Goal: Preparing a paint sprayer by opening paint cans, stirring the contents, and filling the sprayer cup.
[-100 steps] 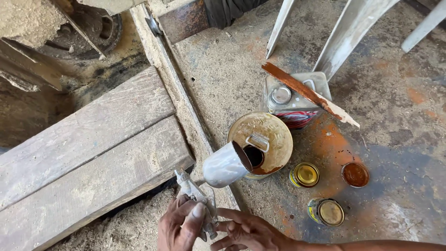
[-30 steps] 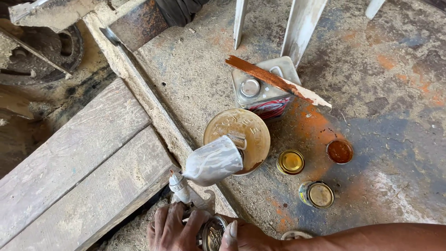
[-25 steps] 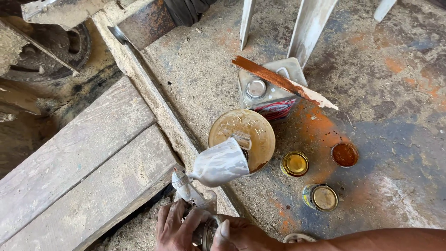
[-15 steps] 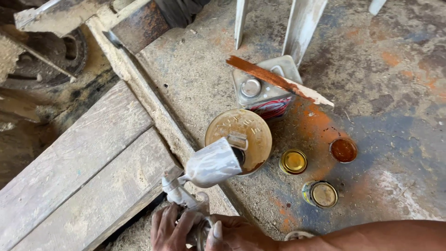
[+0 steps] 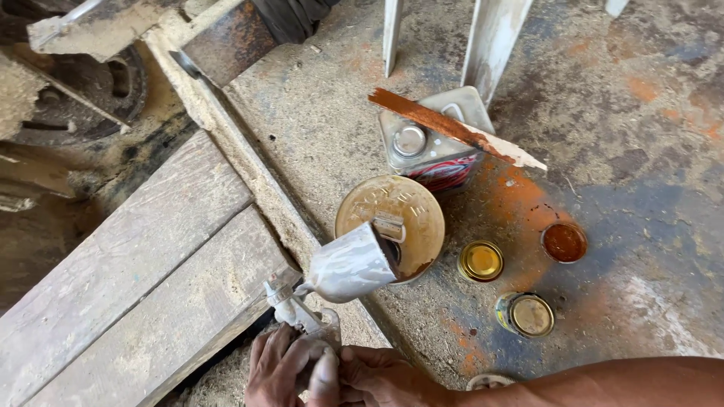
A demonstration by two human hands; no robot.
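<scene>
Grey, paint-crusted metal makes up the spray gun (image 5: 332,283), whose cup tilts toward the round tin (image 5: 390,226) and overlaps its near-left rim. Both hands sit at the bottom edge, just below that tin: the left hand (image 5: 280,369) has its fingers (image 5: 265,353) wrapped round the gun's handle, and the right hand (image 5: 371,377) is clenched against the same handle, thumb pressed up beside the left.

The cup's open mouth leans downward over the round tin, so a little more tilt could spill its dark contents onto the floor (image 5: 317,143) rather than into the tin. The grip is low on the handle, so the weight of the cup could twist the gun. The stained stick (image 5: 452,130) rests loosely across the square can (image 5: 430,147); a knock from the cup could send it rolling off.

The square can stands just beyond the round tin, silver-topped with a screw cap and a red, black and white label on its side. Right of the round tin lie a yellow lid (image 5: 480,261) and a small pot of rust-brown liquid (image 5: 563,242); nearer, a small round tin with a pale lid (image 5: 526,314). Weathered planks (image 5: 143,264) lie left of it.
</scene>
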